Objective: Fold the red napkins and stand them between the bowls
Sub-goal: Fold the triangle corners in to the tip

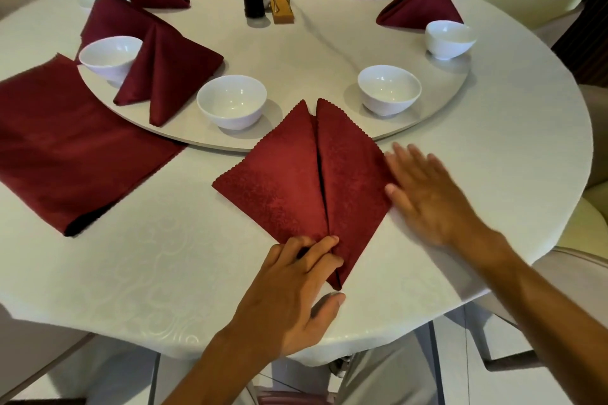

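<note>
Near the worktop's front edge the soft, light red napkin (306, 180) lies folded, its bottom tip pinched by the left hand (296, 286), the right hand (427, 194) flat beside, fingers straight

Soft even indoor light, faint shadows; right hand (424, 194) motion-blurred; edges perhaps fisheye-bent.
</note>
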A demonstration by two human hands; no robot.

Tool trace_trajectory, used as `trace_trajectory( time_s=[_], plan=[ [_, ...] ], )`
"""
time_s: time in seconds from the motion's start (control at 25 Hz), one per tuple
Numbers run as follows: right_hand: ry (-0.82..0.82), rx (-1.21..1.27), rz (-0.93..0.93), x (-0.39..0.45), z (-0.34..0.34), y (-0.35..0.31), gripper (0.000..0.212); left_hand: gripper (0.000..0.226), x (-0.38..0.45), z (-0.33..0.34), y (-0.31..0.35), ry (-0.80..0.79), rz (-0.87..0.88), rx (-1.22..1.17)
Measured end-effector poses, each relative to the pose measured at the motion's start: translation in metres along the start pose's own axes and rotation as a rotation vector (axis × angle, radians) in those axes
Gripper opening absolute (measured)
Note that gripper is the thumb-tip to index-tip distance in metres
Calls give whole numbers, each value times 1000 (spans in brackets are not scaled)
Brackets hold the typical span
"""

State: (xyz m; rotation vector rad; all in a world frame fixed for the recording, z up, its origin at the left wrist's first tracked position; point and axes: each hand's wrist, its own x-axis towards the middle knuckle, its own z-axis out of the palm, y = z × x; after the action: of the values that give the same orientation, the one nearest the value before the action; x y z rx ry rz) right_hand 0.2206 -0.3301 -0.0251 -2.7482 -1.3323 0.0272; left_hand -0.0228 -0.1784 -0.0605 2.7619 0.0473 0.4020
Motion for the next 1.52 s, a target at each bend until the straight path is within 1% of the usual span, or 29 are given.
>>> trace_trajectory(
  time_s=[0.04,0.12,0.16,0.2,0.32,0.36,0.44,0.48,0.52,0.6,0.64,0.68,0.76,0.88,1.0,1.12,1.24,1.4,1.52],
  plan=[
    [-13,66,-100,-18,0,-25,67,43,1,-1,0,-3,-3,-7],
    [-107,95,-296,-56,10,-62,61,47,1,-1,-2,-15,-12,-9],
    [-135,72,-331,-62,17,-63,62,48,1,0,-2,-24,-17,-7],
    [-130,65,-302,-57,22,-54,63,49,1,0,-2,-37,-18,-3],
    [-122,10,-94,-28,20,-19,69,51,2,0,-2,-62,-20,-7],
    [-133,7,-83,-25,15,-16,69,53,2,-2,-2,-66,-7,-30],
    [-134,31,-194,-37,12,-29,64,56,1,-7,-5,-90,0,-135],
    [-131,33,-259,-49,14,-41,61,56,0,-11,-8,-99,-27,-201],
    [-116,21,-315,-61,18,-52,60,54,-1,-13,-11,-74,-51,-228],
    [-65,3,-375,-74,30,-62,59,41,-1,-15,-16,29,-41,-135],
    [-56,6,-376,-74,34,-63,58,36,1,-14,-18,39,-19,-75],
    [-50,11,-372,-73,36,-62,58,33,3,-14,-19,18,1,-37],
    [-48,27,-393,-70,38,-60,58,33,7,-13,-21,-16,36,4],
    [-44,103,-421,-67,37,-56,58,39,10,-15,-21,-28,44,37],
    [12,170,-422,-60,32,-54,62,49,14,-15,-20,-53,42,47],
    [44,199,-432,-58,30,-53,67,52,24,-16,-27,-29,108,74],
    [61,218,-431,-58,32,-52,68,50,35,-19,-42,3,207,119],
    [116,251,-414,-57,34,-52,62,55,38,-11,-44,59,229,93],
    [124,364,-389,-55,35,-53,62,53,43,-4,-40,160,243,84]
  ],
)
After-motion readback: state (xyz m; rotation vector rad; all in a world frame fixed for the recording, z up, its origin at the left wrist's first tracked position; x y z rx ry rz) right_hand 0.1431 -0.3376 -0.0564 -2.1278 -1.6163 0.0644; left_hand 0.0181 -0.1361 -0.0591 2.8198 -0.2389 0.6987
